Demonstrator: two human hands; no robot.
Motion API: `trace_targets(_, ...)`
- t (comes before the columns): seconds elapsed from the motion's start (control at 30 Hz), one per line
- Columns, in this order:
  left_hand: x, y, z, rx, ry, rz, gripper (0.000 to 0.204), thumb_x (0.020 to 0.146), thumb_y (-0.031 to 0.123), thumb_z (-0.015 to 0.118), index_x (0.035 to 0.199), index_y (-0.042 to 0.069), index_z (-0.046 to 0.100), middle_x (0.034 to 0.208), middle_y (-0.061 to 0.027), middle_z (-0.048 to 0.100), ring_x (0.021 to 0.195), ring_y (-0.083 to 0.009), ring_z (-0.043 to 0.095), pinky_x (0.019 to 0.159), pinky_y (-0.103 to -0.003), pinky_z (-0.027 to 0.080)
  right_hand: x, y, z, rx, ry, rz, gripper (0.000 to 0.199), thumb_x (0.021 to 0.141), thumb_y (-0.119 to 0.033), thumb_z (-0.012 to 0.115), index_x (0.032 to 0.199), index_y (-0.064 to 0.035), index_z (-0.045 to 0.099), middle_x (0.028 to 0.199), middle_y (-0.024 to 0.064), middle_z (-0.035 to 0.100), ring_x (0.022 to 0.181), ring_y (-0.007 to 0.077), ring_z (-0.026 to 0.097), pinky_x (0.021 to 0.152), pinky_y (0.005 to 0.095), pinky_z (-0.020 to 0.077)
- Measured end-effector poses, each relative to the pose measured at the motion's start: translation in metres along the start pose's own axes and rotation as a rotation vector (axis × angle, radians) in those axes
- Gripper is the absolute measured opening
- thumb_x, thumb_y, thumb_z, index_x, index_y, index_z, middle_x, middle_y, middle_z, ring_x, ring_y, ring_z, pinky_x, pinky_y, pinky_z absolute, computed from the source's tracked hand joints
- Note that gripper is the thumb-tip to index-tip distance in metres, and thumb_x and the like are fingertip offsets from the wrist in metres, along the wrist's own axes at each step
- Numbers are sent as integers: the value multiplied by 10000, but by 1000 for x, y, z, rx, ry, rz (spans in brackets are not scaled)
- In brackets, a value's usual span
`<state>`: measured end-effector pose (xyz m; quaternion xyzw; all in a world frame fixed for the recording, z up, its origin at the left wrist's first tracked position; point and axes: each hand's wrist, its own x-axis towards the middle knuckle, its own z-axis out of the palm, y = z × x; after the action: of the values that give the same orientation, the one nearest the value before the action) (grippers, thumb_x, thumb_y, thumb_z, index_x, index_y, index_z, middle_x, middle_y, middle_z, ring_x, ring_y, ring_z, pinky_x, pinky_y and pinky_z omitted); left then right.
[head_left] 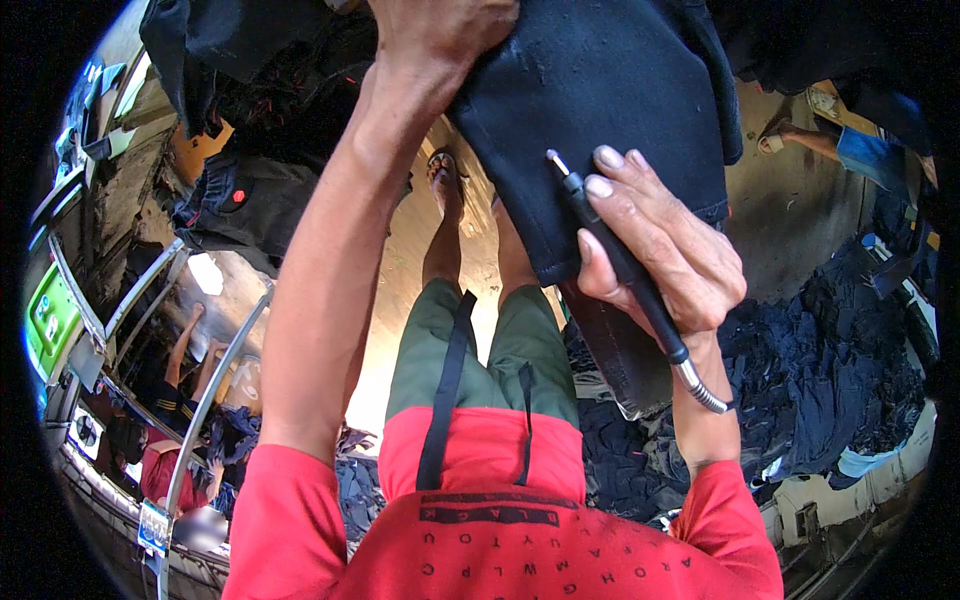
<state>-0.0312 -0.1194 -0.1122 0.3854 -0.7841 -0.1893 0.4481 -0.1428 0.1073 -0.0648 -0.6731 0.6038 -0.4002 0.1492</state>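
A pair of dark denim jeans [600, 90] hangs in front of my legs, its hem edges toward me. My left hand [445, 30] is closed at the jeans' upper left edge, gripping the cloth; its fingertips are partly cut off by the frame. In my right hand [670, 235] lies a slim black rotary tool handpiece [627, 262], held like a pen. Its short metal tip points up and left over the leg of the jeans, and I cannot tell if it touches the cloth. A coiled metal sleeve trails from its lower end by my right wrist.
Heaped dark garments [800, 370] fill the floor at right, with more dark jeans [240, 200] at left. A curved metal rail [215, 385] stands at left, near other people [175, 450]. Another person's leg [810, 140] reaches in at upper right.
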Motion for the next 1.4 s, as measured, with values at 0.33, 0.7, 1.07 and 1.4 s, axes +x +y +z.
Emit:
trace_targets(0.33,1,3,-3,-84,-55,-83,455,812,316,961,1042,0,729,982,-174,771,941,-318,749,878,-414,578,-8,-2,-8,-5,-25,46,292,854,-29,846,1139,26,811,1078,166,813,1123,351,798,1028,492,643)
trace_targets(0.7,-1,10,-7,-128,-89,-144,448,830,329,952,1065,6,748,1003,-169,793,950,-301,765,893,-405,587,-20,-7,-16,-40,-18,90,289,852,-20,830,1136,31,811,1064,185,812,1099,361,804,1017,494,648)
trace_targets(1.07,-1,-1,2,-105,-15,-23,459,829,344,950,1069,6,752,988,-168,796,946,-306,768,888,-401,585,-34,-5,-21,-53,21,100,287,852,-36,835,1125,49,810,1075,228,815,1086,374,807,1005,483,650)
trace_targets(1.4,-3,4,-3,-86,-59,-119,444,815,315,956,1065,8,755,990,-180,790,936,-320,766,884,-406,582,-15,-1,9,-121,166,84,294,856,-52,850,1133,39,810,1041,193,822,1077,358,811,1000,478,653)
